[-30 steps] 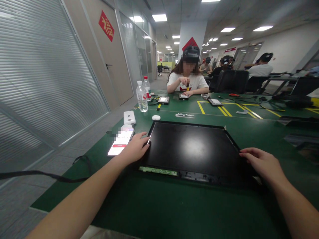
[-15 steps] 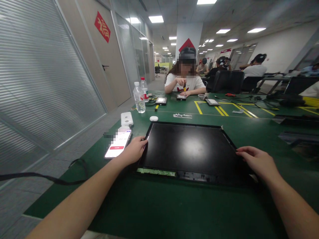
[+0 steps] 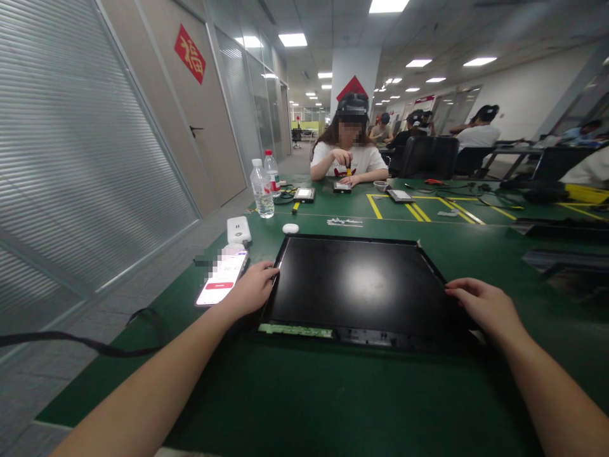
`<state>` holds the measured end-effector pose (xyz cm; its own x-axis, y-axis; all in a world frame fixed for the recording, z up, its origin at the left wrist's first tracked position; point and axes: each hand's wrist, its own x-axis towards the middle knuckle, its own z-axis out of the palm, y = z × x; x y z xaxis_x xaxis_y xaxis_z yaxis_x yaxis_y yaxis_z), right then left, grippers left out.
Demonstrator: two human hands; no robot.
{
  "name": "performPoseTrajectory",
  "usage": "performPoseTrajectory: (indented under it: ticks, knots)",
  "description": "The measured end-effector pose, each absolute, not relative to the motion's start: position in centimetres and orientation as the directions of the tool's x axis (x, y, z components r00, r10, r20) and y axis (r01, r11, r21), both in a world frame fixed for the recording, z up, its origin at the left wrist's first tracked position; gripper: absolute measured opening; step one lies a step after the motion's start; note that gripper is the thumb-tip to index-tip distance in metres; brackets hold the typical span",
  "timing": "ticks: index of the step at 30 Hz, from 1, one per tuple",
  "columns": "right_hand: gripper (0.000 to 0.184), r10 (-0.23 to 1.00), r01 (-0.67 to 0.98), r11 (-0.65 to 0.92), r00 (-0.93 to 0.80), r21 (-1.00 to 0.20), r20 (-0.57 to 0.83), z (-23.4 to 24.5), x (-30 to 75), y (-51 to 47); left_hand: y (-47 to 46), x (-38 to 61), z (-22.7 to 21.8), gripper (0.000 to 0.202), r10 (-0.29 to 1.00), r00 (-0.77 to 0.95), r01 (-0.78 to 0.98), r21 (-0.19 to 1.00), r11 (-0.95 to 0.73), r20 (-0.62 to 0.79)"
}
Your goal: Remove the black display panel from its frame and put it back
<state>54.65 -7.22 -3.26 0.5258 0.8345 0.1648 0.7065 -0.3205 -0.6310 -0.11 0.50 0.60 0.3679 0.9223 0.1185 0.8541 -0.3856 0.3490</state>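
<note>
A black flat screen panel (image 3: 356, 285) lies on the green table (image 3: 333, 393) in front of me, a thin green circuit strip (image 3: 295, 330) showing along its near edge. My left hand (image 3: 250, 291) curls its fingers over the panel's left edge. My right hand (image 3: 483, 308) rests on the right edge, fingers bent down onto the frame. A phone (image 3: 221, 285) with a lit screen lies just left of my left hand.
A white power bank (image 3: 238, 230), a small white case (image 3: 290, 228) and two water bottles (image 3: 262, 188) stand beyond the panel. A person (image 3: 349, 155) works with a small tool across the table. Yellow tape lines and other black panels (image 3: 561, 228) lie to the right.
My left hand has drawn its fingers back from on top of the panel and curled them over the left edge. The view has drifted slightly; the panel stays flat.
</note>
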Motion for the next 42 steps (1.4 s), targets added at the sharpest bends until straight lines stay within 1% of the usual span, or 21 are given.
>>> performPoseTrajectory:
  ticks: [3,5,8,11,16,19,22,25,27,28,29,31,33,35,38,42]
  knots:
    - [0.03,0.845,0.706,-0.301,0.509,-0.641,0.163,-3.3,54.8,-7.2,0.5,-0.2,0.5,0.052,0.929,0.343,0.851,0.372,-0.37,0.137]
    - [0.03,0.848,0.703,-0.285,0.503,-0.652,0.171,-3.3,54.8,-7.2,0.5,-0.2,0.3,0.055,0.939,0.31,0.864,0.367,-0.344,0.15]
    - [0.03,0.844,0.693,-0.293,0.511,-0.659,0.163,-3.2,54.6,-7.3,0.7,-0.3,0.1,0.056,0.957,0.265,0.906,0.309,-0.29,0.122]
    - [0.029,0.838,0.681,-0.306,0.525,-0.665,0.151,-3.0,54.1,-7.4,0.9,-0.3,0.1,0.054,0.961,0.263,0.924,0.266,-0.275,0.08]
    - [0.025,0.817,0.663,-0.329,0.557,-0.673,0.148,-2.4,53.1,-7.5,1.2,-0.4,0.3,0.053,0.952,0.288,0.893,0.33,-0.305,0.1]
    - [0.024,0.812,0.668,-0.32,0.559,-0.671,0.169,-2.4,53.0,-7.4,1.2,-0.4,0.5,0.055,0.956,0.277,0.883,0.367,-0.293,0.096]
    - [0.024,0.813,0.684,-0.303,0.549,-0.664,0.194,-2.6,53.2,-7.4,0.9,-0.3,0.9,0.055,0.973,0.214,0.845,0.482,-0.231,0.092]
    - [0.025,0.809,0.699,-0.296,0.546,-0.651,0.218,-3.0,53.4,-7.4,0.4,0.0,1.7,0.053,0.992,0.113,0.748,0.653,-0.122,0.055]
    - [0.025,0.804,0.696,-0.305,0.554,-0.65,0.216,-3.0,53.5,-7.4,0.0,0.3,2.2,0.049,1.0,0.011,0.645,0.764,-0.004,-0.004]
    - [0.025,0.802,0.694,-0.311,0.558,-0.649,0.213,-3.0,53.5,-7.4,-0.2,0.5,2.4,0.048,0.999,-0.045,0.573,0.818,0.044,-0.022]
    - [0.025,0.802,0.694,-0.315,0.56,-0.647,0.209,-3.0,53.5,-7.4,-0.4,0.8,2.7,0.047,0.994,-0.084,0.484,0.869,0.105,-0.074]
    - [0.027,0.803,0.696,-0.328,0.562,-0.638,0.2,-2.9,53.7,-7.4,-0.9,1.4,3.1,0.048,0.97,-0.109,0.268,0.933,0.239,-0.217]
    - [0.028,0.804,0.702,-0.338,0.562,-0.627,0.195,-3.0,53.9,-7.4,-1.3,2.0,3.5,0.055,0.949,-0.086,0.085,0.946,0.311,-0.304]
    - [0.028,0.806,0.709,-0.338,0.558,-0.62,0.199,-3.1,54.2,-7.3,-1.7,2.5,3.8,0.059,0.938,-0.08,-0.027,0.942,0.335,-0.337]
    - [0.027,0.808,0.722,-0.325,0.547,-0.611,0.217,-3.4,54.6,-7.2,-2.0,3.0,4.3,0.062,0.928,-0.08,-0.109,0.929,0.354,-0.363]
    - [0.028,0.809,0.721,-0.331,0.549,-0.609,0.21,-3.4,54.7,-7.2,-2.1,3.4,4.6,0.056,0.91,-0.092,-0.191,0.904,0.382,-0.404]
